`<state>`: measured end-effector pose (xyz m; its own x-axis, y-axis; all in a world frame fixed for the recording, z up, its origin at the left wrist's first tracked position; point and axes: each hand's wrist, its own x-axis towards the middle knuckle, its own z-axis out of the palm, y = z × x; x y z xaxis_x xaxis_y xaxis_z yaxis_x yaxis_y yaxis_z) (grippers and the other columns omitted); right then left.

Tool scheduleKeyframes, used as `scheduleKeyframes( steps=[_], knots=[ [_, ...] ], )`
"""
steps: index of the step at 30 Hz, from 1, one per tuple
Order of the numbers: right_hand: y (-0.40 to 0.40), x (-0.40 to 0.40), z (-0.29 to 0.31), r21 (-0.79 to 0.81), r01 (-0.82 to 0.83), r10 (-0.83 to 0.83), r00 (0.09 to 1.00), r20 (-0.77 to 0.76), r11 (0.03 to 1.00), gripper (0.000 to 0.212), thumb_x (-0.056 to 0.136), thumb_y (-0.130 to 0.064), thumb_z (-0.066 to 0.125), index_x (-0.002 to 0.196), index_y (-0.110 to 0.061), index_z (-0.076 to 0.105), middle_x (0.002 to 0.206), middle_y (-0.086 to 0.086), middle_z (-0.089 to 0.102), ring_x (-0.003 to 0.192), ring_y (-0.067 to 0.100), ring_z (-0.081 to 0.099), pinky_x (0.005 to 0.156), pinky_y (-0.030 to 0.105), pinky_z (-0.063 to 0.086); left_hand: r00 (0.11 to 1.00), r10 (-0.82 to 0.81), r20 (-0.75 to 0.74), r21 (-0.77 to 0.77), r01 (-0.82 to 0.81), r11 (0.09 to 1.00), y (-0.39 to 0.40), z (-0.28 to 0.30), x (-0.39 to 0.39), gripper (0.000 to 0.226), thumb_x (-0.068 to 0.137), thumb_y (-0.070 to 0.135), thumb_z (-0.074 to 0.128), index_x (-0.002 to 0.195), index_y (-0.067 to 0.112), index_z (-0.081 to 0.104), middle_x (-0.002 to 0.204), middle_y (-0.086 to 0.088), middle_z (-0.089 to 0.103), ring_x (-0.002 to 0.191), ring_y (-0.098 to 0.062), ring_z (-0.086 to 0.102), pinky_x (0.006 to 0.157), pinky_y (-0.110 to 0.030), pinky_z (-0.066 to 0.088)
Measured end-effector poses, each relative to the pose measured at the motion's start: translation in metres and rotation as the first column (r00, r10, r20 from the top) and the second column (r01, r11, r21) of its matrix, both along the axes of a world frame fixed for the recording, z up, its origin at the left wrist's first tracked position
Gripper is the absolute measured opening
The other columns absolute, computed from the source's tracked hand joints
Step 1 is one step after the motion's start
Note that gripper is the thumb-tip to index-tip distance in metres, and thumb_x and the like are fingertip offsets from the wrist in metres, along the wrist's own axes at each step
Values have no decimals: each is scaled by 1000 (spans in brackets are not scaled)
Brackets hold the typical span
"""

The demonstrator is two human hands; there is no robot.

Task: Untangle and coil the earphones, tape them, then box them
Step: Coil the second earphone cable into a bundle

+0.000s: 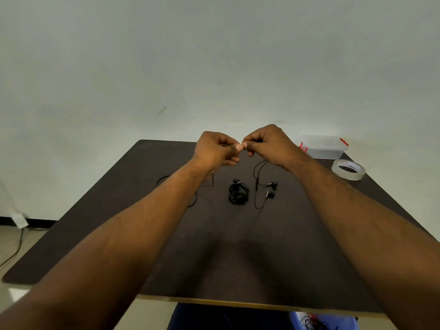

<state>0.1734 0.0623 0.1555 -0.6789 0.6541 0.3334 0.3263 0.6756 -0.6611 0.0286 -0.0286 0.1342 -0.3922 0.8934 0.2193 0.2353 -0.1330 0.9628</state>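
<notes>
Both hands, left [215,150] and right [269,144], are raised, fingertips pinched together.

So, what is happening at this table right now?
A person holds a black earphone cable up between both hands: the left hand and right hand pinch it close together, its earbuds trailing on the dark table. One coiled bundle already lies there. The tape roll and clear box wait at the right.

Bare room: plain wall [214,55], dark table [119,234], tiled floor [9,239].
</notes>
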Motion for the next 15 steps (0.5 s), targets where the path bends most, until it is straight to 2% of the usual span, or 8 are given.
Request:
scheduleKeyframes(
  steps=[2,5,6,7,9,15],
  knots=[
    [0,1,0,-5,-9,9,1000,13,1000,10,88,-24,69,90,-18,76,68,-4,71,58,1,61,62,23,46,996,23,-83,13,-22,1000,0,1,-6,8,83,11,75,84,3,72,70,-11,69,61,-17,65,61,-29,57],
    [7,11,0,-30,30,-31,999,-35,999,7,84,-22,73,87,-17,77,70,-1,74,76,13,70,80,30,54,981,126,-147,41,-121,992,0,6,-23,5,86,10,73,81,9,71,69,-7,68,58,-13,61,59,-26,53],
    [9,16,0,-49,41,-43,997,-56,998,6,85,-20,73,87,-16,76,72,2,74,72,13,70,77,28,55,974,170,-148,47,-164,985,-1,8,-32,5,86,10,72,81,10,70,70,-6,68,58,-12,61,59,-25,53],
    [10,21,0,-73,40,-45,997,-67,997,7,85,-18,72,88,-13,76,74,6,74,61,10,66,67,23,55,968,197,-153,48,-192,980,-3,10,-41,5,86,10,72,82,10,70,72,-6,68,58,-12,61,59,-24,53],
    [10,28,0,-104,22,-27,999,-45,994,9,86,-16,71,91,-9,76,75,11,73,44,5,48,48,17,42,960,213,-181,42,-209,977,-6,12,-55,3,87,11,71,85,8,71,74,-7,69,59,-12,62,60,-23,53],
    [17,39,3,-153,36,-36,999,1,988,9,87,-17,70,90,-10,75,73,8,71,45,6,47,45,15,40,942,275,-194,45,-272,961,-9,11,-82,5,87,11,71,90,7,71,76,-7,69,62,-13,63,61,-24,53]
  ],
)
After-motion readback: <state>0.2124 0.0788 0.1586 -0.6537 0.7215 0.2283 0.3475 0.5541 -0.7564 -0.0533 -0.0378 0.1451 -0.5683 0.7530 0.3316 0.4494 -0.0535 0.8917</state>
